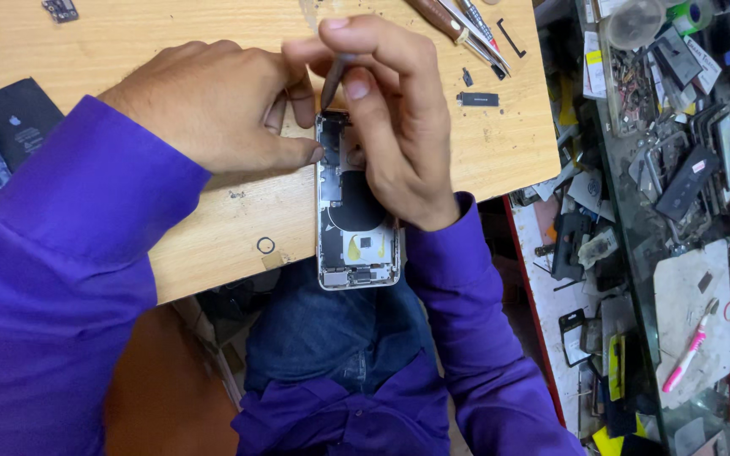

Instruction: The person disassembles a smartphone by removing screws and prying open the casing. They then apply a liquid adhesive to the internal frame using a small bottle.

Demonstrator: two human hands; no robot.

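Working mid-teardown: phone (356, 228) already opened, left hand (213, 105) pinning its 9 o'clock edge, right hand (399, 118) pinching tool (334, 80) at 12 o'clock, internals still inside.

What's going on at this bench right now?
A person in purple sleeves works on an opened silver phone shell whose lower end juts past the edge of a light wooden tabletop. The left hand steadies the shell's upper left edge with the thumb. The right hand pinches a thin dark metal tool, its tip down in the shell's top corner. More hand tools and small black parts lie on the wood beyond.
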